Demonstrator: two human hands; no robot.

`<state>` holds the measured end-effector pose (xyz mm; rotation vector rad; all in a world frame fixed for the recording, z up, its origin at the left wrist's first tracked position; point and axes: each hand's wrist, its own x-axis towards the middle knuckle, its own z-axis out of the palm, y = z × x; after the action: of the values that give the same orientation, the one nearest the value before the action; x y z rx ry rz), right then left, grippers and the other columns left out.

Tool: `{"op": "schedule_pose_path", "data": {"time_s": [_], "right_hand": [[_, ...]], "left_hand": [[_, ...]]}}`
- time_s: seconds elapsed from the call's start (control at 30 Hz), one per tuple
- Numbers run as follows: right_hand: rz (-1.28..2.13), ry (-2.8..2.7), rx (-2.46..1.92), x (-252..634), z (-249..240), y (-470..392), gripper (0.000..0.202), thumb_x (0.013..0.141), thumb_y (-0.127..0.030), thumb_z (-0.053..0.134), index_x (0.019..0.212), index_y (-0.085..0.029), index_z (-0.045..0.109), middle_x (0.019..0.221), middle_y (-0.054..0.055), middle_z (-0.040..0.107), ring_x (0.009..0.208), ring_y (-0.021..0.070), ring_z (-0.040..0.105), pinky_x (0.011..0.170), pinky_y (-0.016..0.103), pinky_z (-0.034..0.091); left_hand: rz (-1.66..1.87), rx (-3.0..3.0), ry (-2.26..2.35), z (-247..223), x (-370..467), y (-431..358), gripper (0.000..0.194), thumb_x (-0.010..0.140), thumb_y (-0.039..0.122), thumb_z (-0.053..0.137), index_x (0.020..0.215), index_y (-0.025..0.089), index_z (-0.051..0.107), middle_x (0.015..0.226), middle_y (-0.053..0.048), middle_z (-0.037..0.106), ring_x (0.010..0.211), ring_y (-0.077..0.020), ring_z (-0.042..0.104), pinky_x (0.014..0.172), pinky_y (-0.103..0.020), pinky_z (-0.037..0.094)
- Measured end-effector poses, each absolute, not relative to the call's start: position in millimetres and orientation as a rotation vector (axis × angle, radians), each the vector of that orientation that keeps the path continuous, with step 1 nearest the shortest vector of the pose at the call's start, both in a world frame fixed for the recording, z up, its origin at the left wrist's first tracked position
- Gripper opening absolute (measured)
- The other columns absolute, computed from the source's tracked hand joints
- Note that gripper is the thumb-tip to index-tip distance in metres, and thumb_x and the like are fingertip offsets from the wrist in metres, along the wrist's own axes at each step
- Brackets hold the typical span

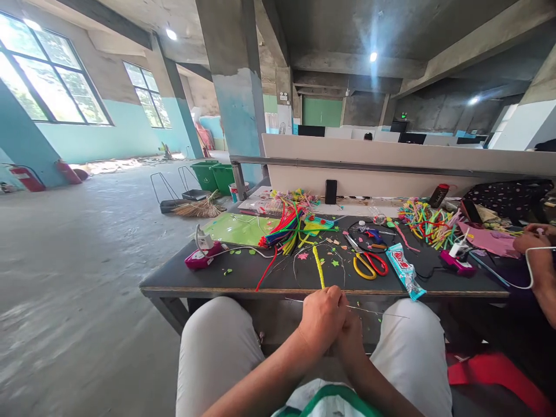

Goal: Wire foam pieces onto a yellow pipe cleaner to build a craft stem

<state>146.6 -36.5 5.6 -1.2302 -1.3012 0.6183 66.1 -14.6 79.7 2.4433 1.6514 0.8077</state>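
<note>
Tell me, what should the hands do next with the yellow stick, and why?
Perhaps fold in the thin wire ends, since they poke out on both sides where the left hand and right hand meet, below the yellow stick.

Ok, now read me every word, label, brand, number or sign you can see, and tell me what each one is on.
Nothing reads clearly enough to quote.
Blue wrapper: large red characters, too blurred to read.
Dark bottle: small markings, too small.
Green bin: white mark, too small.
Lit green sign: too small.
Fire extinguisher: pale label, too blurred.
</note>
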Motion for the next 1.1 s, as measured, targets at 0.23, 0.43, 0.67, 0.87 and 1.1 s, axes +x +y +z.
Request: {"op": "schedule_pose_path", "data": {"time_s": [0.23, 0.43, 0.67, 0.87, 1.1], "right_hand": [[0.835, -1.136, -1.282, 147, 13, -36, 0.027, 0.080, -0.036, 0.052, 0.065, -0.015, 0.063, 0.055, 0.001, 0.060, 0.047, 0.0140, 0.055, 0.044, 0.022, 0.040], [0.981, -1.030, -1.242, 147, 16, -37, 0.040, 0.077, -0.053, 0.058, 0.082, -0.015, 0.068, 0.072, 0.007, 0.067, 0.058, 0.0196, 0.067, 0.048, 0.025, 0.050], [1.027, -1.053, -1.235, 144, 24, -41, 0.045, 0.074, -0.059, 0.059, 0.080, -0.016, 0.068, 0.070, 0.007, 0.068, 0.057, 0.0200, 0.067, 0.047, 0.026, 0.050], [1.087, -1.026, -1.190, 144, 28, -42, 0.044, 0.070, -0.058, 0.063, 0.076, -0.016, 0.067, 0.064, 0.004, 0.066, 0.052, 0.0171, 0.065, 0.048, 0.025, 0.050], [1.183, -0.981, -1.106, 143, 30, -41, 0.042, 0.067, -0.056, 0.068, 0.072, -0.015, 0.066, 0.059, 0.002, 0.063, 0.046, 0.0150, 0.062, 0.047, 0.025, 0.049]], "left_hand": [[1.234, 2.257, 1.280, 84, 36, -16, 0.021, 0.086, 0.026, 0.051, 0.099, 0.021, 0.067, 0.091, -0.005, 0.071, 0.079, -0.0151, 0.064, 0.070, -0.023, 0.045], [1.655, 1.520, 1.161, 118, -26, 21, 0.035, 0.080, 0.040, 0.059, 0.102, 0.015, 0.067, 0.073, -0.002, 0.064, 0.059, -0.0095, 0.051, 0.053, -0.019, 0.038], [1.391, 1.375, 0.968, 124, -31, 40, 0.043, 0.071, 0.042, 0.069, 0.104, 0.014, 0.069, 0.079, -0.004, 0.067, 0.062, -0.0089, 0.051, 0.054, -0.019, 0.037], [1.430, 1.384, 0.944, 117, -27, 44, 0.031, 0.069, 0.038, 0.072, 0.090, 0.015, 0.072, 0.085, -0.006, 0.070, 0.073, -0.0133, 0.057, 0.065, -0.023, 0.042], [1.501, 1.535, 1.109, 107, -29, 49, 0.029, 0.072, 0.037, 0.065, 0.087, 0.014, 0.072, 0.074, -0.004, 0.068, 0.063, -0.0119, 0.054, 0.057, -0.021, 0.039]]}}
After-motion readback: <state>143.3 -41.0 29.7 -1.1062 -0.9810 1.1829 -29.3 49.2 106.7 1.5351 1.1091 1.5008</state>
